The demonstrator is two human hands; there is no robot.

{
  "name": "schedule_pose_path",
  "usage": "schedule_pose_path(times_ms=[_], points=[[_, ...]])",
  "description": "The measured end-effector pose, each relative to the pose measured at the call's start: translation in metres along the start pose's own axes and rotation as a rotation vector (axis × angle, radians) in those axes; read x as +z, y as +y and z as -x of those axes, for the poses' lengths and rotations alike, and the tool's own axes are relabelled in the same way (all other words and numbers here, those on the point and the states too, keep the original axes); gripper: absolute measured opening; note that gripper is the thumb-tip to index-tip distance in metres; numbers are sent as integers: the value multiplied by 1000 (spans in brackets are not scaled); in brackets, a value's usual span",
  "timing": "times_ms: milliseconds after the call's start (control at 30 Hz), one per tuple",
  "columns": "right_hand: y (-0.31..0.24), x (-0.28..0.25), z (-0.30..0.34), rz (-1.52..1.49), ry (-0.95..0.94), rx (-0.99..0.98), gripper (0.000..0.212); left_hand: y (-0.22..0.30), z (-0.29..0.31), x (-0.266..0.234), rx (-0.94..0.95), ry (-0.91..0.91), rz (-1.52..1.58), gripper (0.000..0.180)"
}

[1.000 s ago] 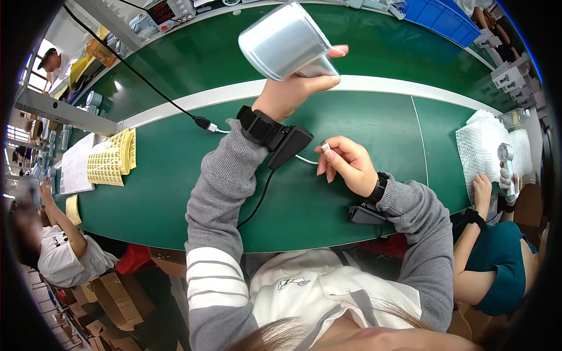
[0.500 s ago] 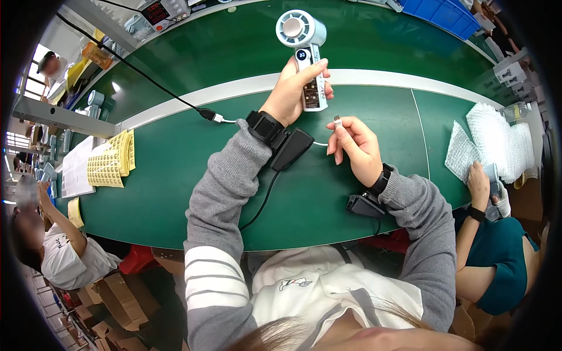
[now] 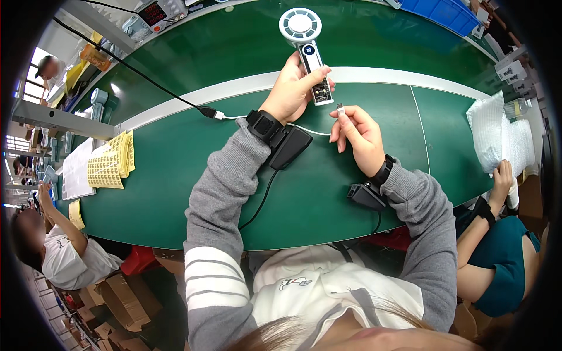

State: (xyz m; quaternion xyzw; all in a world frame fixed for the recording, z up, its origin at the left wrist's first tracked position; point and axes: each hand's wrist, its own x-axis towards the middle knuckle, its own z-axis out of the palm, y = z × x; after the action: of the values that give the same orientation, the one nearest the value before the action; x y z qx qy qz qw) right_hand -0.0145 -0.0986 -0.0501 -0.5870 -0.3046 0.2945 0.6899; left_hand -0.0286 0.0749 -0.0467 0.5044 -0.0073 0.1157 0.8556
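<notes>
A handheld fan [image 3: 310, 54] with a round slotted head and a small lit display on its handle is in my left hand [image 3: 294, 88]. My fingers wrap round the handle, and its lower end points toward my right hand. My right hand [image 3: 358, 136] pinches the white plug of a USB cable [image 3: 341, 110] between thumb and fingers. The plug's metal tip stands just below the handle's end, apart from it. From the plug, the white cable runs behind my left wrist to a joint with a black cable [image 3: 206, 112] on the left.
Yellow label sheets [image 3: 111, 164] and white paper lie on the green table [image 3: 328, 205] at the left. A person at the right handles bubble-wrap bags [image 3: 489, 137]. Another person sits at the left. A blue crate [image 3: 439, 14] and a power supply [image 3: 153, 13] stand at the back.
My left hand has turned the fan so its face shows more squarely, and its handle end has shifted right. The plug has risen slightly. The person at right has lifted a bubble-wrap bag.
</notes>
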Motion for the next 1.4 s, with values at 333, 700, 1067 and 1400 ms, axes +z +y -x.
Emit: schedule_pose_path(times_ms=[333,700,1067,1400], points=[[2,-2,-3,68,-46,17,19,0,5,8,-27,-35,179,39],[4,-8,-7,91,5,35,18,-8,8,15,109,92,38,49],[12,-13,-11,0,53,41,19,-17,5,14,264,133,-158,47],[11,-1,-3,91,-4,-25,17,36,21,16,52,534,99,34]])
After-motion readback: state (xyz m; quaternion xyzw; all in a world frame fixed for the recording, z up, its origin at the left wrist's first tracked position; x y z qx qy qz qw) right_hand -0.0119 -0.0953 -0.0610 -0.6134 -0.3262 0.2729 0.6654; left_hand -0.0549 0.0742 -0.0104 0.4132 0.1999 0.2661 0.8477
